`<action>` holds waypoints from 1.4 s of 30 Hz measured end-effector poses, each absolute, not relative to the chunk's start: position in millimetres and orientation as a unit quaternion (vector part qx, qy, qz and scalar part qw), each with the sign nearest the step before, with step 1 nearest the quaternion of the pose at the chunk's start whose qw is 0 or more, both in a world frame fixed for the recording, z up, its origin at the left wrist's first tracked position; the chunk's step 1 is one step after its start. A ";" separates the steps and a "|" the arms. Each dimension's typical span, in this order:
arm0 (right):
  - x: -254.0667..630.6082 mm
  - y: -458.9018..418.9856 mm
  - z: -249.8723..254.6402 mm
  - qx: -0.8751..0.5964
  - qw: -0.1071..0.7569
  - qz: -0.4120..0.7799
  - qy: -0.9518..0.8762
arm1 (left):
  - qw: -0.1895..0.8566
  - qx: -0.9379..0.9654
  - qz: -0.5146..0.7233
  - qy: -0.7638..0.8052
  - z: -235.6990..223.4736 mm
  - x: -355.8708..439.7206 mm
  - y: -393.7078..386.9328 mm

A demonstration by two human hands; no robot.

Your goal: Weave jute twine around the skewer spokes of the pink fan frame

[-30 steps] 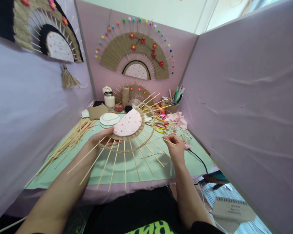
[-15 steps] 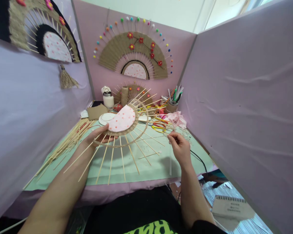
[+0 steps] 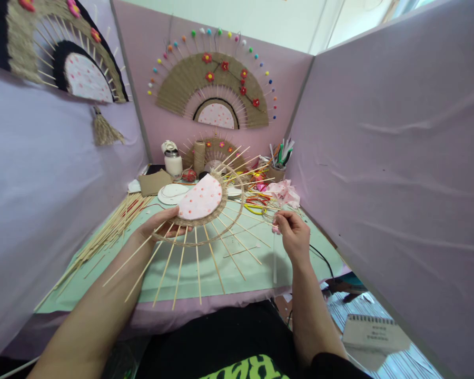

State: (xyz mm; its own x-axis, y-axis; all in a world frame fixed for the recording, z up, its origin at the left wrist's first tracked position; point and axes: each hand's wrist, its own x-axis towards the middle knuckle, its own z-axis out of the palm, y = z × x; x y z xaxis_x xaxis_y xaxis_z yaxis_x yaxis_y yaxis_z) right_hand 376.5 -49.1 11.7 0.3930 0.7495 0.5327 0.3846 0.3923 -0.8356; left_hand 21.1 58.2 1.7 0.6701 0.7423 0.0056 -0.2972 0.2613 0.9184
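Note:
My left hand [image 3: 164, 223] grips a half-round fan frame at its left edge, thumb on top and fingers underneath. The fan frame [image 3: 202, 199] has a white cloth centre with pink dots, a woven twine border and thin wooden sticks fanning out. A looser twine ring [image 3: 197, 245] crosses the sticks farther out. To the right of the frame, my right hand [image 3: 294, 234] is closed in a pinch, with what looks like a thin strand of twine running toward the fan. Below its fingertips a clear, narrow glue stick [image 3: 275, 263] shows against the green table top.
Loose wooden sticks [image 3: 102, 231] lie at the left. Behind the frame are a white bottle [image 3: 173, 163], a twine spool [image 3: 199, 156], yellow-handled pliers [image 3: 255, 209], crumpled pink cloth [image 3: 283, 192] and a tool cup [image 3: 277, 172]. Fabric-covered panels [image 3: 387, 158] enclose the table.
The fan frame has shifted slightly right and turned a little in my left hand. My right hand has moved slightly right, still pinched. The whole view has drifted a little.

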 end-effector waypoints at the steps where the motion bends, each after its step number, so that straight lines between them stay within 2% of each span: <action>1: 374.9 -46.4 10.8 -0.533 0.647 0.157 -0.523 | 0.769 0.511 0.318 0.215 3.2 22.9 56.6; 11: 348.9 -12.5 15.3 -0.508 0.683 0.241 -0.467 | 0.798 0.543 0.182 0.189 3.2 45.2 38.6; 19: 342.6 -0.3 35.6 -0.416 0.712 0.341 -0.452 | 0.770 0.563 0.185 0.237 6.4 31.3 57.4; 25: 337.5 -2.1 42.2 -0.374 0.730 0.363 -0.443 | 0.772 0.571 0.176 0.217 12.3 30.7 46.2; 34: 356.8 -21.3 42.5 -0.365 0.711 0.470 -0.376 | 0.765 0.556 0.211 0.250 16.1 37.0 37.6; 42: 381.0 -27.0 40.1 -0.357 0.740 0.462 -0.334 | 0.767 0.559 0.201 0.243 8.4 31.9 45.1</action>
State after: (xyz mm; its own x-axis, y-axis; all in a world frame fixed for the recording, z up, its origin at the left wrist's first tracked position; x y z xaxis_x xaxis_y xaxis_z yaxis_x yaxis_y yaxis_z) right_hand 381.0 -27.0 40.1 0.3503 0.9220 0.1648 -0.4453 0.3187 -0.8367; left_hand 31.9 45.1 8.4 0.8014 0.5797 -0.1474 -0.0376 0.2948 0.9548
